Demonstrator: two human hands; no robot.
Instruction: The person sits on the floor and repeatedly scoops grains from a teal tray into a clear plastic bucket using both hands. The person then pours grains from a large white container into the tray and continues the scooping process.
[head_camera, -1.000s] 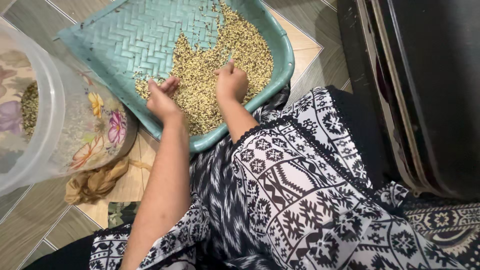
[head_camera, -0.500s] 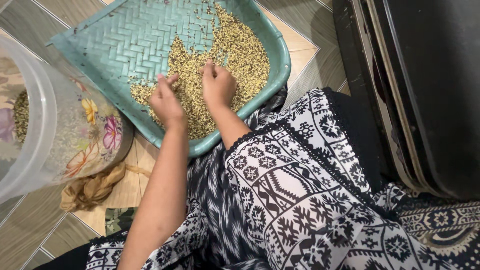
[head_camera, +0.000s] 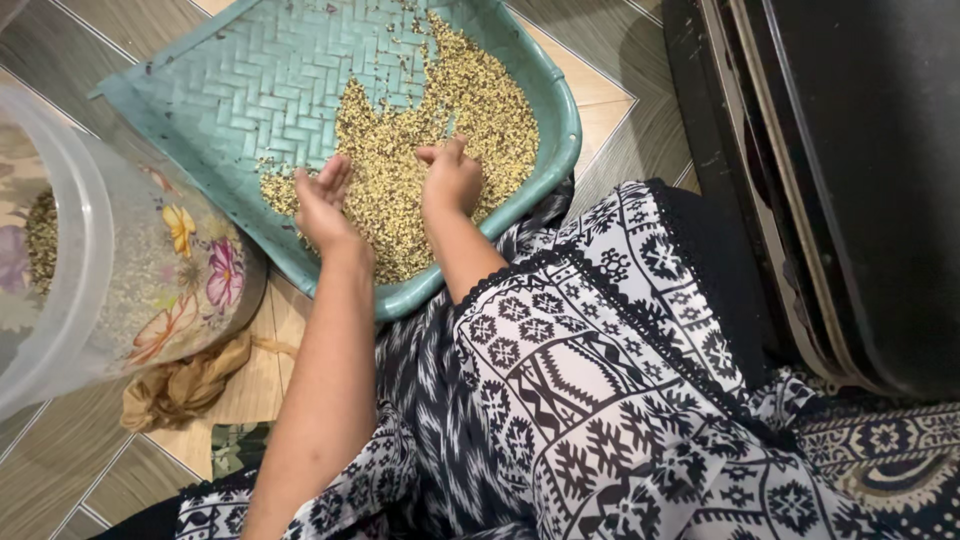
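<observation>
A teal woven-pattern tray (head_camera: 250, 70) rests on the floor and against my lap. A heap of small yellowish grains (head_camera: 450, 100) covers its right and near part. My left hand (head_camera: 320, 205) lies on the grain near the tray's near edge, palm turned up, fingers loosely spread. My right hand (head_camera: 450, 178) rests on the grain beside it, fingers curled down into the heap. Whether either hand holds grain cannot be told.
A clear plastic tub with flower prints (head_camera: 120, 260) stands at the left, holding more grain. A crumpled tan cloth (head_camera: 180, 385) lies below it on the tiled floor. A dark furniture edge (head_camera: 830, 180) runs along the right. My black-and-white patterned garment (head_camera: 600, 400) fills the foreground.
Both hands have slid back toward me across the grain. The left hand has turned its palm up and spread its fingers.
</observation>
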